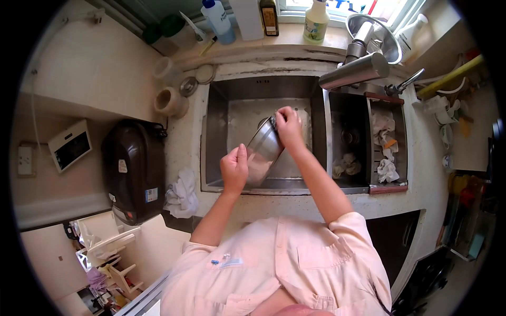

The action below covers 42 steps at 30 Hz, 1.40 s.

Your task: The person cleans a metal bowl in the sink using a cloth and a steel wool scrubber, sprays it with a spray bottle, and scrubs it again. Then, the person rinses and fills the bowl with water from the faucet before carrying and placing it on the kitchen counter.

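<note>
A shiny metal pot (266, 143) is tilted on its side over the large sink basin (245, 108). My left hand (234, 168) grips it at the lower left, thumb pointing up. At the pot's upper right end, my right hand (290, 128) is closed with its fingers bent over the edge. Something small, dark and rough-looking shows beside those fingers; whether it is a scrubber or part of the pot, I cannot tell. The pot's inside is turned away from view.
A thick metal faucet (356, 72) reaches over the basin's right side. Further right, a narrow dark basin (348, 126) adjoins a rack (387, 184) with crumpled white scraps. Bottles, including a yellowish spray bottle (316, 23), line the sill. A white cloth (182, 195) lies left.
</note>
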Motion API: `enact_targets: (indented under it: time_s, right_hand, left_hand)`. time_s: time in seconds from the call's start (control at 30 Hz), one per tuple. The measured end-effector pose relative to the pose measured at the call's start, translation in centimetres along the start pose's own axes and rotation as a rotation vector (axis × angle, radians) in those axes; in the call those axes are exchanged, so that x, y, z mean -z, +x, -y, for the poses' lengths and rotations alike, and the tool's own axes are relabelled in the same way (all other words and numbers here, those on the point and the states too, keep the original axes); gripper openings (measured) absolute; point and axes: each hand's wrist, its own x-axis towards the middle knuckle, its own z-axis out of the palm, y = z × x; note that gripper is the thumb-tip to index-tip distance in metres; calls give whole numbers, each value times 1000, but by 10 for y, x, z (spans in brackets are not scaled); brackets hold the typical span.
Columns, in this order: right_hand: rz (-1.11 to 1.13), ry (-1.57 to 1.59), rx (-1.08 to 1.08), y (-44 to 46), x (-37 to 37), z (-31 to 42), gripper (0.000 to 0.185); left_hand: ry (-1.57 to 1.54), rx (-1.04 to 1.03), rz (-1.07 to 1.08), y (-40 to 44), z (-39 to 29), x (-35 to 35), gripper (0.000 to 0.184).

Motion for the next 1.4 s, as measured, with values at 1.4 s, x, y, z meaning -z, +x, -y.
enact_targets:
  time_s: [1.4]
  right_hand:
    - [-3,-236,490,-55,15,45,15]
  left_hand:
    - [27,-171,126,12,0,-4,35]
